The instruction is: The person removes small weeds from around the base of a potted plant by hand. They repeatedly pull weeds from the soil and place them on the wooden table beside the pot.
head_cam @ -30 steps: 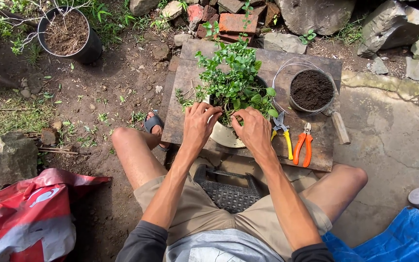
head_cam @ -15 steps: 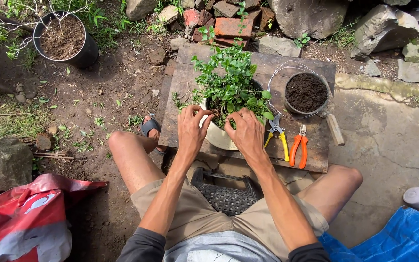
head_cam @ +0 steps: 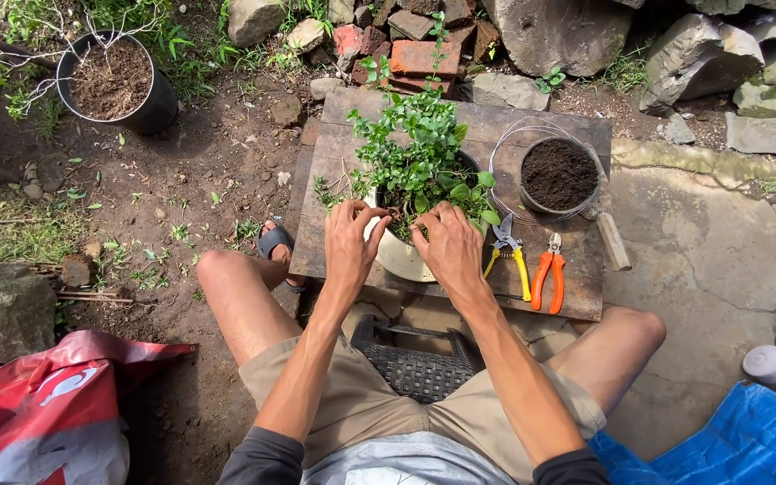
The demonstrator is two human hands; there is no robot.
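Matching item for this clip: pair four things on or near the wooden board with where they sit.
Things:
1. leafy plant
2. orange-handled pliers
3. small pot of dark soil
4. black pot with a bare twig

Places:
A. on the ground, far left of the wooden board
B. in the cream pot under the left hand and right hand
C. back right of the board, ringed by wire
D. just right of the yellow-handled shears

Pairs: 1-B, 2-D, 3-C, 4-A
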